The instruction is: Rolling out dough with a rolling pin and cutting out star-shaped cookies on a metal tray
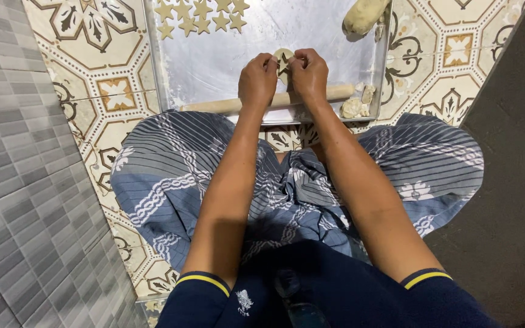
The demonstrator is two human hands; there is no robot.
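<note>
Patterned floor tiles carry a metal tray (214,54).
Both hands, left hand (257,80) and right hand (309,74), pinch a star-cut dough disc (283,59) above the rolling pin (214,105); dough stars (200,15) line the far edge.

Even, fairly bright light from overhead, a bit warm. Metal tray (214,54) throws a soft hazy glare across its middle, no blown-out spots. Shadows are short and soft: a faint one under the rolling pin (214,104) and beside the dough lump (363,15) at the top. Dark shirt (311,297) at the bottom edge is underexposed, detail mostly lost. Right side mat (511,182) reads flat dark grey. Focus is sharp centre frame on arms and floor tiles (101,91). Wide-angle lens: wall tiles (13,182) on the left bow and stretch toward the corner. No motion blur.
</note>
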